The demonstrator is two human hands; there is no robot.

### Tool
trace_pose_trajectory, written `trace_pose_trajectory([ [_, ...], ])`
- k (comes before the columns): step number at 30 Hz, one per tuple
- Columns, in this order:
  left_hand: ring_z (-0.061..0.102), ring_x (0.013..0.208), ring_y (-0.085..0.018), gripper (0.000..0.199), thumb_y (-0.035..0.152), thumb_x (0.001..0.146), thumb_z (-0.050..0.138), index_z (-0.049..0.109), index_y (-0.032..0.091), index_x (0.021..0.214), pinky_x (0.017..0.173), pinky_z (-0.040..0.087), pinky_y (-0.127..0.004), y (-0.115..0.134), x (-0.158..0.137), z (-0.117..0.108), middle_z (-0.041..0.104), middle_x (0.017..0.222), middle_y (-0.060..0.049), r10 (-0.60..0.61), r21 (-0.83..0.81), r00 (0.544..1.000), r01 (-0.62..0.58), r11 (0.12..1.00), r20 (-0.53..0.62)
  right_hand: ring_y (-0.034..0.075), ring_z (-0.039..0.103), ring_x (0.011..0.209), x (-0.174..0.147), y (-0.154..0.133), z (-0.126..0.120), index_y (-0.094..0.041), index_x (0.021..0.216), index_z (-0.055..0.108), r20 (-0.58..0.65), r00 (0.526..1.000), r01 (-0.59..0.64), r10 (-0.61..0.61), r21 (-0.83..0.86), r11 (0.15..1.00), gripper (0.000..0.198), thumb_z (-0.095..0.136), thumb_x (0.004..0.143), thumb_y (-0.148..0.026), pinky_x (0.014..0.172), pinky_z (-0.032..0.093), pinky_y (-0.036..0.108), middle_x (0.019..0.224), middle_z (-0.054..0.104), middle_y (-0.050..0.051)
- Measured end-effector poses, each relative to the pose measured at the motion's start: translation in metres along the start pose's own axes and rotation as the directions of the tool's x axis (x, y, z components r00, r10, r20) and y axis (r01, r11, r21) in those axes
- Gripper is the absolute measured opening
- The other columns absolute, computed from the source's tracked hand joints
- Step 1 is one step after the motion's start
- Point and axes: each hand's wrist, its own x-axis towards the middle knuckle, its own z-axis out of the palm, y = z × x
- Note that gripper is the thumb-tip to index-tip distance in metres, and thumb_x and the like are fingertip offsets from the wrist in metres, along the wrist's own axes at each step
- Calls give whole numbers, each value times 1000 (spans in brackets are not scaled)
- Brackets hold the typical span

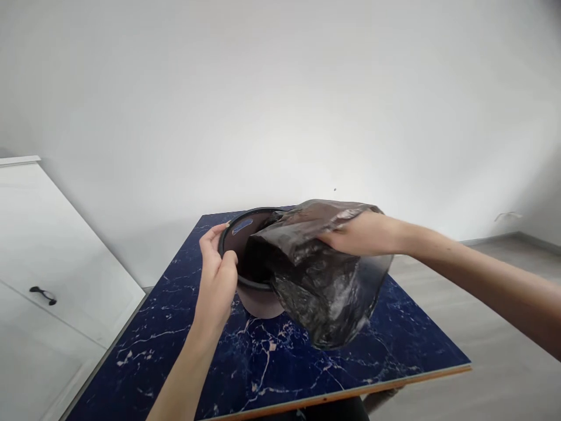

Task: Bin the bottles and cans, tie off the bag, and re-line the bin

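A blue marble-pattern table (272, 362) stands beside a white cabinet (52, 263), with grey floor (482, 374) open on its right. Near the far edge of the table sits a small bin (256, 295), tilted toward the person. A black plastic bag (324, 292) covers its right side. The left hand (217, 269) clamps the bin's rim; the right hand (355, 234) pinches the bag's top.

Bag (324, 292) blocks the bin (245, 234) mouth; tabletop (272, 368) around lies open.
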Motion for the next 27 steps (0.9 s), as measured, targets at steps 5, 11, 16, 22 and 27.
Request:
trace_pose_trajectory([
  [5,59,140,-31,62,11,81,55,51,36,139,100,59,-44,-9,20,-11,47,168,-2,-89,-14,994,88,996,-69,28,74,110,-5,-21,-19,-25,121,77,88,991,-110,100,118,987,41,42,111,-45,102,59,46,119,80,7],
  [11,61,135,-31,65,10,76,57,53,33,137,97,60,-39,-17,37,-18,55,159,-6,-131,-41,984,127,991,-120,33,69,126,-13,-31,-19,-25,146,64,47,980,-197,192,165,966,50,42,111,-53,106,57,51,145,70,10],
  [16,63,133,-32,64,12,79,58,50,31,140,100,60,-45,-22,47,-22,60,153,-10,-111,0,992,112,994,-66,36,56,148,-17,-22,-9,-29,158,56,-35,972,-222,231,176,959,53,45,110,-48,123,48,60,159,61,7],
  [22,37,162,-30,37,23,100,55,56,30,137,132,32,-56,-13,51,-21,49,166,-10,189,184,982,-185,965,-2,32,51,153,-13,-12,2,-34,165,46,-53,983,-158,178,272,949,57,45,108,-31,129,42,62,163,57,1],
  [27,58,141,-25,21,19,104,51,65,28,117,125,43,-47,28,19,-18,64,141,-6,792,297,611,-757,582,5,32,57,148,2,-13,4,-31,165,46,-42,986,-140,163,336,931,60,43,105,-24,120,52,62,161,59,4],
])
